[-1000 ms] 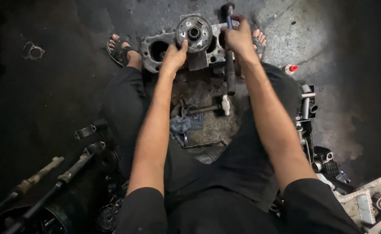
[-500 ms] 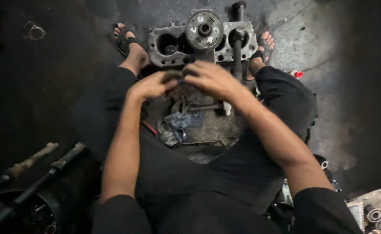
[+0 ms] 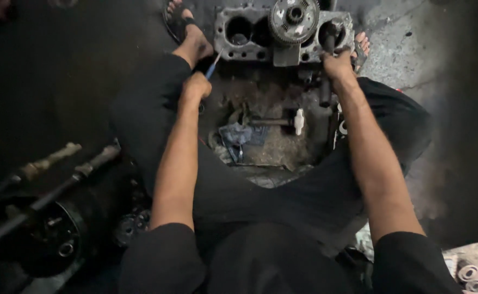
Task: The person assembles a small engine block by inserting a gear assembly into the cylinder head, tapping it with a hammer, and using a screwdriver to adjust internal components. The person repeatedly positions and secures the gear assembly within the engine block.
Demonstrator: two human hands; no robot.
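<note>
Between the person's sandalled feet, just beyond both hands, sits a grey metal housing (image 3: 282, 35) with round bores and a toothed gear (image 3: 293, 19) on its top edge; the left hand (image 3: 196, 87) is closed around a thin tool with a blue shaft (image 3: 214, 64), whose tip points up and away from the knuckles toward the housing's near left corner; whether the tip touches the metal cannot be told; the right hand (image 3: 337, 66) is wrapped round a dark steel shaft (image 3: 326, 87) that runs from a bore on the housing's right side down past the wrist; the fingers hide the grip itself. Nearer the body than both hands, between the forearms, a hammer (image 3: 276, 121) with a pale head lies flat on the stained floor (image 3: 271, 147), with a crumpled blue-grey rag (image 3: 239, 136) just left of its handle. Well to the left of the left arm lie two long rusty rods (image 3: 65, 163) and a dark round drum (image 3: 48, 234); by the right elbow, at the lower corner, some small bearings (image 3: 470, 272) sit in a pale tray.
</note>
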